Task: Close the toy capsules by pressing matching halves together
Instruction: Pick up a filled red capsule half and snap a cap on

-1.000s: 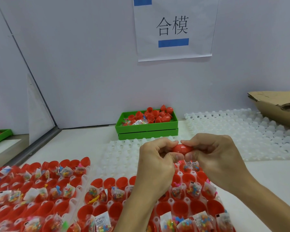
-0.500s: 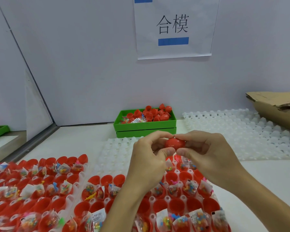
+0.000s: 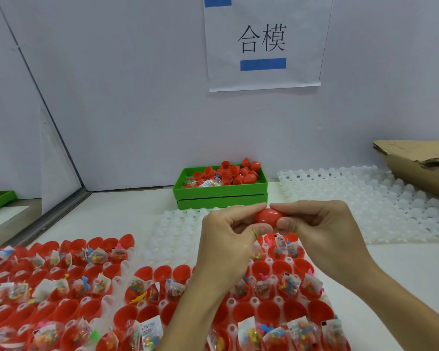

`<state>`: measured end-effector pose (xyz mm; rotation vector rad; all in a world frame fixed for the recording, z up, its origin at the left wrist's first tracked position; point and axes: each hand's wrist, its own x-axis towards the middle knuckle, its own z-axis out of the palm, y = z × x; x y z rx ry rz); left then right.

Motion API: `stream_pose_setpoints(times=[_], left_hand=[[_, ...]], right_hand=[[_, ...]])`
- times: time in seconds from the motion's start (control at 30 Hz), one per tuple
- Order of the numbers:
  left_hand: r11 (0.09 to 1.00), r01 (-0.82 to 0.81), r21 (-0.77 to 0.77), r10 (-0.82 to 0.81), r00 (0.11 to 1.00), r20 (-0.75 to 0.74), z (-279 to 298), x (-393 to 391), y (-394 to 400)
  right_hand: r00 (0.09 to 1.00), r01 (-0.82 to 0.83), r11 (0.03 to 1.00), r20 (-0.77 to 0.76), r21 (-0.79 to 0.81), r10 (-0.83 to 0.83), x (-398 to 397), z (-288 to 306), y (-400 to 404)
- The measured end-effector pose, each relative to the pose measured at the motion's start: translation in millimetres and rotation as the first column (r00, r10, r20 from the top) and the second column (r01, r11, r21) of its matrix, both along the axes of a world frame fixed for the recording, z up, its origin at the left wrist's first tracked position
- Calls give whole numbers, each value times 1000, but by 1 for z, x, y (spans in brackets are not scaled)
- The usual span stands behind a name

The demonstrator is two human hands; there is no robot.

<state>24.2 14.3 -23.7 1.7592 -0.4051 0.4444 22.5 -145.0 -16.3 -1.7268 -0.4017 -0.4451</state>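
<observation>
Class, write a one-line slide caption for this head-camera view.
Both hands, left hand and right hand, pinch a red capsule above trays of open halves.

Head cam, fwd-down, close

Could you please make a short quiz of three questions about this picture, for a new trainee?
1. True or false: both hands hold the red capsule above the trays.
2. Which container at the back holds loose red halves? A. the green bin B. the cardboard box C. the empty white tray
3. Fill in: the open red halves in the near tray hold small ____ of colourful toys.

Key
1. True: the left hand and the right hand pinch it from either end.
2. A
3. bags
</observation>
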Motion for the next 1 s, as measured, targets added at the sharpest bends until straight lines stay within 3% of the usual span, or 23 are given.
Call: stream_pose_setpoints(times=[0.27,0.5,0.7,0.87,1.0], left_hand=[[998,-8,61,4,998,69,-7,1,-2],[993,-57,101,43,990,136,-9,-1,-8],[966,-100,239,67,988,141,-6,-2,-9],[958,-56,280,40,997,62,-5,-3,-9],[988,-16,153,12,1000,28,-2,-1,-2]], right_hand=[[996,-84,995,23,48,83,1,-4,5],[995,-7,1000,95,-23,10,1,-5,4],[1000,1,998,0,-65,-1,3,-1,-2],[991,-53,999,-125,14,54,3,1,-7],[937,-160,952,-264,262,231,3,4,-8]])
